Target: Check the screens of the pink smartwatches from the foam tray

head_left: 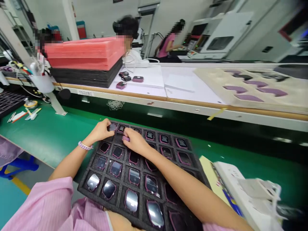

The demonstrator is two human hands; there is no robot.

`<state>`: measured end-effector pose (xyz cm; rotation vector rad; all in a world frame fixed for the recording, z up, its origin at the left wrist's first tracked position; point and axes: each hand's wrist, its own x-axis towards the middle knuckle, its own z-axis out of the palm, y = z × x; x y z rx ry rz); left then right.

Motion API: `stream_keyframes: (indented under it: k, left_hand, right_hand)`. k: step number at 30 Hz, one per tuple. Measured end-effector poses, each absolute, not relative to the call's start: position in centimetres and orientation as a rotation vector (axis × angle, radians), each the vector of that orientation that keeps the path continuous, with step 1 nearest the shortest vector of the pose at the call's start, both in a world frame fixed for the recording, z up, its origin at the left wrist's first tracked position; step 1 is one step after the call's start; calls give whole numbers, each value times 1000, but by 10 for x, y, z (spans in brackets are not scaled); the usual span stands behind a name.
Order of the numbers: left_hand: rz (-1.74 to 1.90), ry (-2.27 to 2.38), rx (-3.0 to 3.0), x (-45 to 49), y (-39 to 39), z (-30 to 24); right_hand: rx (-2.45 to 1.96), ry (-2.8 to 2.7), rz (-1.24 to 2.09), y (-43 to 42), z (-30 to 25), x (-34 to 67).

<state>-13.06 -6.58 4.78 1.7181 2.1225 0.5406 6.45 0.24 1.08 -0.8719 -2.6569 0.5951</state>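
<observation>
A black foam tray (99, 175) lies tilted before me, with rows of purple-framed smartwatch bodies in its pockets. At its far left corner, my left hand (103, 131) grips a smartwatch (112, 127) between thumb and fingers. My right hand (136, 141) reaches across the tray and pinches another purple smartwatch (125, 138) above the far rows; my fingers hide most of it. Several watches in the far row, such as the one at the right corner (181, 143), show lit lines on their screens. The nearer screens, like that of the front watch (131, 200), are dark and reflective.
A shelf (178, 93) runs across behind the tray, bearing stacked red and black foam trays (79, 57), loose watches (138, 79) and a beige tray (211, 91). A white power strip (237, 179) lies right. Co-workers sit beyond the shelf.
</observation>
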Motion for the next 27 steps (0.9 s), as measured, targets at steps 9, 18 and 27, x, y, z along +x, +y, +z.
stream_keyframes:
  k: [9, 18, 27]
  left_hand:
    - [1110, 1029, 1397, -53, -28, 87]
    - [1100, 1186, 1494, -21, -42, 56]
    - [1137, 1432, 1689, -26, -50, 38]
  right_hand:
    - [-864, -1571, 1732, 13, 31, 134]
    - [-785, -1360, 1812, -14, 14, 173]
    - [-587, -1171, 1891, -17, 9, 168]
